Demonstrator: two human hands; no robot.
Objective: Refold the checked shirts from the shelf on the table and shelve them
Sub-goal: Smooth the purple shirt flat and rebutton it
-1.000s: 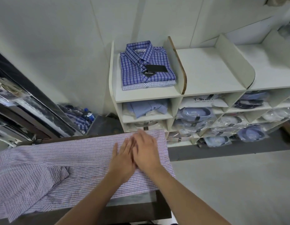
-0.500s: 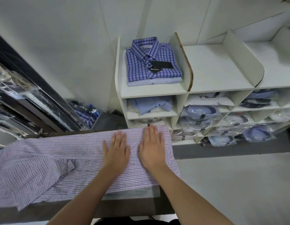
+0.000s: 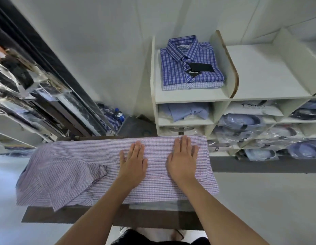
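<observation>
A pale lilac checked shirt (image 3: 68, 167) lies spread across the dark wooden table (image 3: 68, 215), its left part rumpled with a folded sleeve. My left hand (image 3: 133, 161) lies flat on the shirt's middle, fingers straight. My right hand (image 3: 182, 159) presses flat near the shirt's right end, about a hand's width from the left one. On the top left bay of the white shelf (image 3: 189, 98) sits a folded blue checked shirt (image 3: 190, 62) with a black tag, stacked on a lighter checked shirt (image 3: 190, 86).
The top bay to the right (image 3: 263, 75) holds nothing. Lower compartments hold a light blue shirt (image 3: 187, 112) and several plastic-bagged shirts (image 3: 242, 121). Bagged garments hang on a rack at the left (image 3: 21, 82). A blue-capped bottle (image 3: 118, 114) stands on the floor by the wall.
My hands have slid apart across the shirt: a second ago they overlapped, now they lie flat with a gap between them. The camera view has shifted slightly.
</observation>
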